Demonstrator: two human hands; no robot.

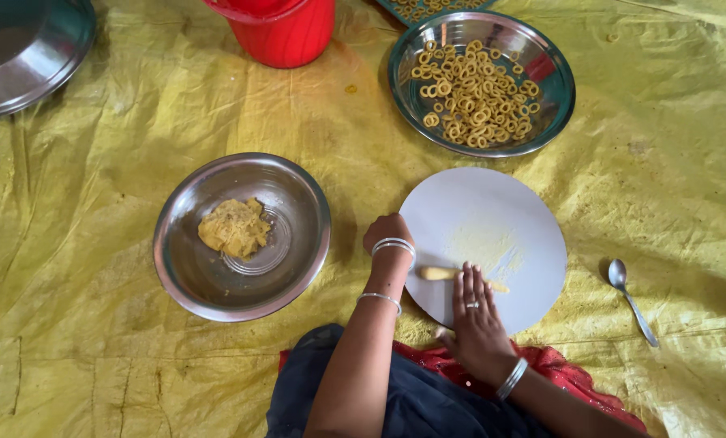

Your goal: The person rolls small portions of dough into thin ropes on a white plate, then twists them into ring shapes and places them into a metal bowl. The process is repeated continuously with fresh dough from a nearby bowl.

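At the far left, the edge of a large steel plate (22,49) is seen on the yellow sheet (119,349). Next to the right, a steel bowl (298,243) is placed, and a lump of yellow dough (233,228) lies inside it, a little left of its centre. Behind it, a red bucket (286,32) is cut by the top edge.

The left hand (385,231) is laid at the left rim of the round white board (492,219); its fingers are curled under, and it cannot be told whether something is held in it. A thin roll of dough (440,273) lies on the board, just beside this wrist. The right hand (478,320) is pressed flat on the roll, with fingers (468,284) stretched and close together, so nothing is gripped.

Further back, a steel dish (559,105) is filled with small dough rings (476,93). At the right, a metal spoon (630,298) lies on the sheet, well apart from the board.
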